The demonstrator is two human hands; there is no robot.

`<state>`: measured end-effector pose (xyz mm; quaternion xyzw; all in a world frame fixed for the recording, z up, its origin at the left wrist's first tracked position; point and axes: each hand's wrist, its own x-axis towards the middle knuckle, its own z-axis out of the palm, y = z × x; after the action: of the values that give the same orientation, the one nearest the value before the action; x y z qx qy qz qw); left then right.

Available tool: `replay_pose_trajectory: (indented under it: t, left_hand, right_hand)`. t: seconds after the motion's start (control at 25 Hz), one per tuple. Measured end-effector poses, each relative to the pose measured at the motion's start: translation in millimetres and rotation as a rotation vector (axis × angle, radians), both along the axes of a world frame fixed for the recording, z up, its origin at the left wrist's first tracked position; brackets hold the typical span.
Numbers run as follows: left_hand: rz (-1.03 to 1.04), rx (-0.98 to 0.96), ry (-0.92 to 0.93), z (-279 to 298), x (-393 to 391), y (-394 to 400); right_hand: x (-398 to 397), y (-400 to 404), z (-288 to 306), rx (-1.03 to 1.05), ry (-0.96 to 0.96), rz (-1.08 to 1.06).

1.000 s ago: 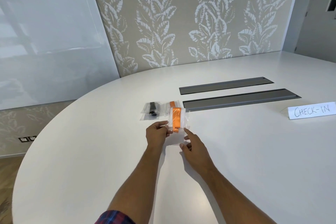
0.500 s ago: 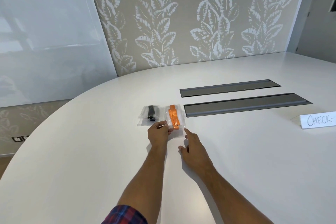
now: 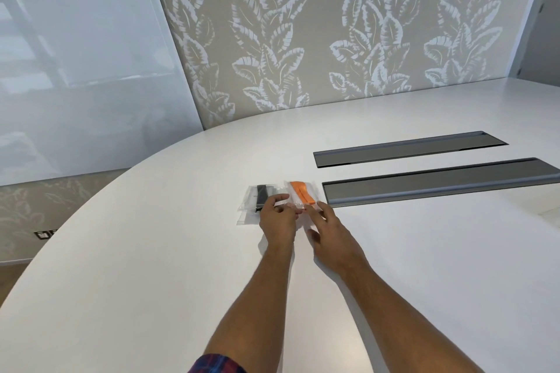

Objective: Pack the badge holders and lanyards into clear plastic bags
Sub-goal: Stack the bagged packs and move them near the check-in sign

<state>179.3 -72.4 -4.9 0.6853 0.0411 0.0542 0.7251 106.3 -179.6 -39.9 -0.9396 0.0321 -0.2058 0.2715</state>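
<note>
Standing at a white oval table (image 3: 151, 251) in a room with leaf-patterned wallpaper (image 3: 303, 39) and a glossy white wall panel (image 3: 75, 54) off to the left. Looking down at two long grey cable hatches (image 3: 424, 182) lying flush in the tabletop, one behind the other, to the right of centre. Catching a wall socket (image 3: 44, 234) low on the left, past the table edge.

Reaching both bare arms forward across the table. Pinching the near edge of the clear bag with the orange lanyard (image 3: 300, 193) with the left hand (image 3: 277, 221), thumb and fingers curled onto the plastic. Keeping that bag flat on the tabletop, just left of the nearer hatch's end. Resting the right hand (image 3: 328, 232) beside it, fingers stretched out fairly straight, fingertips touching the bag's near right corner, gripping nothing.

Lying right alongside, to the left: a second clear bag with a black lanyard (image 3: 261, 194), flat on the table, its near right part partly covered by the left hand. Touching or just overlapping the orange bag at their shared edge; hard telling which through the clear plastic. Badge holders inside either bag too faint for making out.

Showing a plaid sleeve cuff (image 3: 216, 365) at the bottom edge, on the left arm.
</note>
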Motion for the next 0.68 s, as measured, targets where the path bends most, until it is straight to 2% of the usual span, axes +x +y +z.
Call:
replay_pose_trajectory:
  t: [0.16,0.44,0.68]
  left_hand:
    - [0.005,-0.009,-0.036,-4.3,9.8,-7.5]
    - [-0.003,0.147,-0.056,-15.0,18.5,-11.6]
    - [0.019,0.518,-0.259,-22.9,0.2,-10.3]
  right_hand:
    - [13.4,-6.1,1.2,-0.025,-0.012,-0.002]
    - [29.0,-11.2,-6.1,-0.059,0.032,-0.007]
    - [29.2,-10.4,-6.4,-0.107,0.012,-0.021]
